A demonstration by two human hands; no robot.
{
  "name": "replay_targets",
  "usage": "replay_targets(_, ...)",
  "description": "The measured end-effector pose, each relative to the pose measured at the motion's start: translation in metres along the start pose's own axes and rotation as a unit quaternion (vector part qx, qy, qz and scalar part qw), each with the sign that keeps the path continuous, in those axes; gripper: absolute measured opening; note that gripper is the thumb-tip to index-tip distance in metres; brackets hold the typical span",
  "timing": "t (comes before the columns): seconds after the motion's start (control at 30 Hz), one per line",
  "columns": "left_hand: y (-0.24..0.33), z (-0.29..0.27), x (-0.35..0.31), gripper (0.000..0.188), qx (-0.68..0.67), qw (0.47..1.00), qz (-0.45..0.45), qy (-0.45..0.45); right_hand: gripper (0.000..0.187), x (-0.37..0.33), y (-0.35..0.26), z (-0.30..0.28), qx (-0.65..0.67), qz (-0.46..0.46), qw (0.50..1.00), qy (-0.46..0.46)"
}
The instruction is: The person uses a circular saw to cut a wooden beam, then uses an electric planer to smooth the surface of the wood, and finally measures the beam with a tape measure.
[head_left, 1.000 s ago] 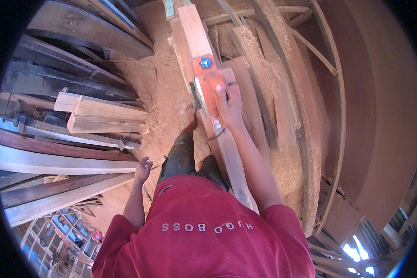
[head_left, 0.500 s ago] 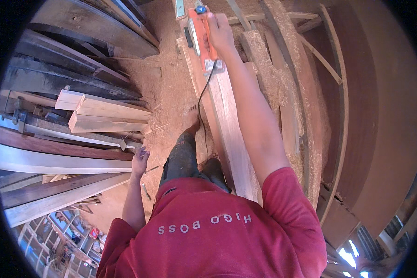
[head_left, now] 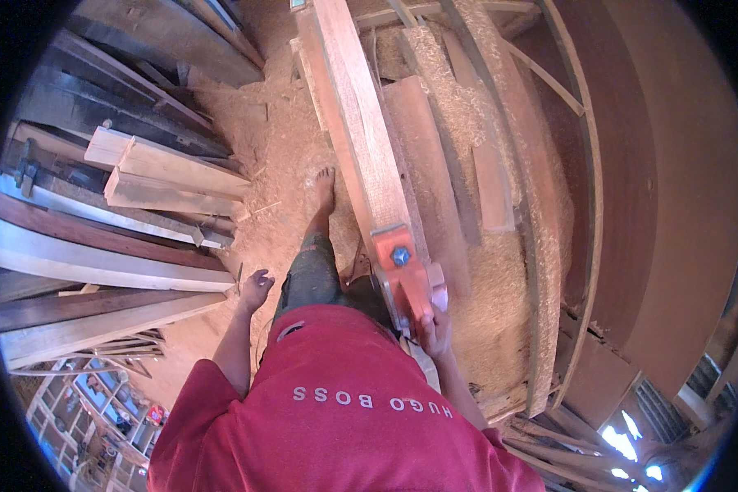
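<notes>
Orange planer [head_left: 408, 287] on pale beam [head_left: 361, 139], sawdust [head_left: 496, 299] between boards [head_left: 422, 148]

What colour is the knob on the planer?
Blue: the round knob on the orange-red planer shows best in the head view.

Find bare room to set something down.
The sawdusty floor between the pale boards and the bare foot looks open, as does the beam's top beyond the orange planer. Crowded: right of the beam, with shavings-covered timber.
</notes>
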State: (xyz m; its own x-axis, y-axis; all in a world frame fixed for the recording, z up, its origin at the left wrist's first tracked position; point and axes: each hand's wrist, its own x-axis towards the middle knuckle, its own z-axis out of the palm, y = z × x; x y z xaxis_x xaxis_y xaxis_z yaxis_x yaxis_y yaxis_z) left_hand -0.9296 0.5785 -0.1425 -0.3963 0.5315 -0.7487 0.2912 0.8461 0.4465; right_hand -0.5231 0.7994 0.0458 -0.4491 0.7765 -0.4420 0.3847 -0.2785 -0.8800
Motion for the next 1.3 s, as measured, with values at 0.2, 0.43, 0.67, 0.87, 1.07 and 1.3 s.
replay_targets(0.2, 0.031, -0.021, 0.011, 0.050, -0.027, 0.999, 0.011, 0.013, 0.065, 0.058, -0.012, 0.007, -0.065, 0.008, 0.997, -0.029)
replay_targets(0.43, 0.040, -0.071, 0.040, 0.051, -0.033, 0.998, -0.008, 0.052, 0.047, 0.248, -0.124, 0.062, -0.091, -0.148, 0.984, 0.028)
replay_targets(0.67, 0.049, -0.112, 0.073, 0.050, -0.075, 0.993, -0.034, 0.082, 0.050, 0.434, -0.198, 0.111, -0.054, -0.175, 0.983, 0.027)
replay_targets(0.87, 0.077, -0.141, 0.098, 0.045, -0.138, 0.984, -0.046, 0.105, 0.040, 0.567, -0.278, 0.153, -0.009, -0.237, 0.970, 0.051)
replay_targets(1.07, 0.050, -0.131, 0.093, 0.046, -0.181, 0.975, -0.036, 0.127, 0.039, 0.640, -0.327, 0.169, 0.076, -0.192, 0.978, 0.021)
replay_targets(1.3, 0.003, -0.080, 0.041, 0.047, -0.098, 0.987, -0.054, 0.117, 0.047, 0.512, -0.271, 0.135, -0.060, -0.179, 0.981, 0.049)
